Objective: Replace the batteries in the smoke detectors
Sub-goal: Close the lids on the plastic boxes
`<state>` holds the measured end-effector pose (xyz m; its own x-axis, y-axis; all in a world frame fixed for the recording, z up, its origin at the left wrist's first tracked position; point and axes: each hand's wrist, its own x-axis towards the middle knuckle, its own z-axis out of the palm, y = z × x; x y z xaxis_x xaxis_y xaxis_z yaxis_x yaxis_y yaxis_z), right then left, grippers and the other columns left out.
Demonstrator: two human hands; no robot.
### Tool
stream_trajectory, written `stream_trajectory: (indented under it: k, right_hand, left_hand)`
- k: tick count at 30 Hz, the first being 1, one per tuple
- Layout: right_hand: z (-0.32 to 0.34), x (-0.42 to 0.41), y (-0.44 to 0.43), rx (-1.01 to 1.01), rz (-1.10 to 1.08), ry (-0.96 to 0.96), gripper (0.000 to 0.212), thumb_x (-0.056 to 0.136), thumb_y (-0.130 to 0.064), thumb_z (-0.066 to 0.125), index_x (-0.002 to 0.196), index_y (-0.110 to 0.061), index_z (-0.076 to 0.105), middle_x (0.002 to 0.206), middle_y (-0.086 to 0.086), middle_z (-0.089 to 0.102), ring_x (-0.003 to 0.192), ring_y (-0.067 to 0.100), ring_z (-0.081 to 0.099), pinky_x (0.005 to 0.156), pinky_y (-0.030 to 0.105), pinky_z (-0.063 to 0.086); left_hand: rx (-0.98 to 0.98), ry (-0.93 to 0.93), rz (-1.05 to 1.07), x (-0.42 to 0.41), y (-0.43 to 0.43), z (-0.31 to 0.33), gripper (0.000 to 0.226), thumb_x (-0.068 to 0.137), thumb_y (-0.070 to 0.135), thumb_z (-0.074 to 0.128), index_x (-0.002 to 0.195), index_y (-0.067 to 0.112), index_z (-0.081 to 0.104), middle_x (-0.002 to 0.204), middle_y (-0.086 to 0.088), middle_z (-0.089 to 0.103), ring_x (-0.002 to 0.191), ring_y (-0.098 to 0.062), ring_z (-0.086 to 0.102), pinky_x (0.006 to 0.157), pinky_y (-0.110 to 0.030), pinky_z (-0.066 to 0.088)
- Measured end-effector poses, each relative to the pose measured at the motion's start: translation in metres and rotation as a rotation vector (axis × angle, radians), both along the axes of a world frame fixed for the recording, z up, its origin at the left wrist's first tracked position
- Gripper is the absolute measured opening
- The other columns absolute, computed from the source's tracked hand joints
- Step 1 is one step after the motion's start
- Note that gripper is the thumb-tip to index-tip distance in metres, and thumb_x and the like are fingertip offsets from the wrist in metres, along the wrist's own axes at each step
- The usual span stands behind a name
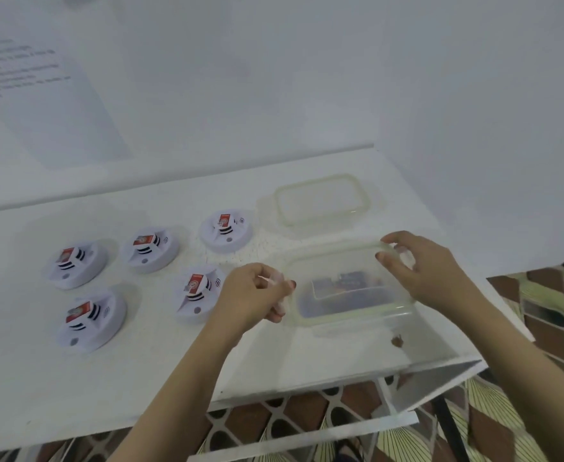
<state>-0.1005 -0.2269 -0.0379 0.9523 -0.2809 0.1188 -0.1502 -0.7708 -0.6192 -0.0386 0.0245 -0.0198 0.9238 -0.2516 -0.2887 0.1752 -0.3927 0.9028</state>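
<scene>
we see five round white smoke detectors (pixel 147 250) lying left on the white surface (pixel 140 378), each with a red battery (pixel 195 284) standing exposed. our left hand (pixel 252 295) is curled at the clear container (pixel 350 288); our right hand (pixel 420 265) pinches its far rim.

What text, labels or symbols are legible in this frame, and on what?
Nothing can be quoted word for word.
Sheet on the wall: several printed lines, too blurred to read.
Red labels on the five smoke detectors, e.g.: a round logo shows, wording too small.
Detector housings: a small sound-wave symbol, no words.
Dark items in the clear container: print unreadable.
</scene>
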Motion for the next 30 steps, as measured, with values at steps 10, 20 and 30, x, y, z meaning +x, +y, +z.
stream_trajectory:
  k: [10, 20, 30]
  right_hand:
    - [-0.004, -0.003, 0.004, -0.012, -0.022, -0.133, 0.040, 0.090, -0.047, 0.050, 0.126, -0.029, 0.054, 0.123, -0.005, 0.057, 0.109, 0.011, 0.052, 0.090, 0.023, 0.035]
    - [-0.018, -0.024, 0.015, -0.479, 0.437, -0.001, 0.084, 0.069, -0.087, 0.034, 0.143, -0.055, 0.009, 0.157, -0.010, -0.001, 0.146, 0.013, -0.001, 0.114, 0.039, -0.013]
    - [-0.026, -0.024, 0.023, -0.515, 0.363, -0.175, 0.064, 0.087, -0.067, 0.035, 0.139, -0.030, 0.043, 0.143, 0.010, 0.046, 0.132, 0.029, 0.044, 0.112, 0.045, 0.021]
  left_hand:
    - [0.163, -0.537, -0.174, -0.009, -0.003, -0.011, 0.052, 0.090, 0.027, 0.063, 0.139, 0.030, 0.046, 0.136, 0.013, 0.049, 0.121, -0.005, 0.048, 0.104, -0.025, 0.036]
    - [0.469, -0.998, -0.530, -0.018, -0.015, -0.051, 0.080, 0.080, 0.066, 0.048, 0.147, 0.023, 0.037, 0.156, 0.001, 0.028, 0.145, -0.018, 0.027, 0.120, -0.037, 0.013]
    - [0.407, -1.133, -0.451, -0.017, -0.022, -0.064, 0.059, 0.088, 0.048, 0.053, 0.138, 0.017, 0.052, 0.146, -0.006, 0.048, 0.136, -0.024, 0.043, 0.116, -0.040, 0.022]
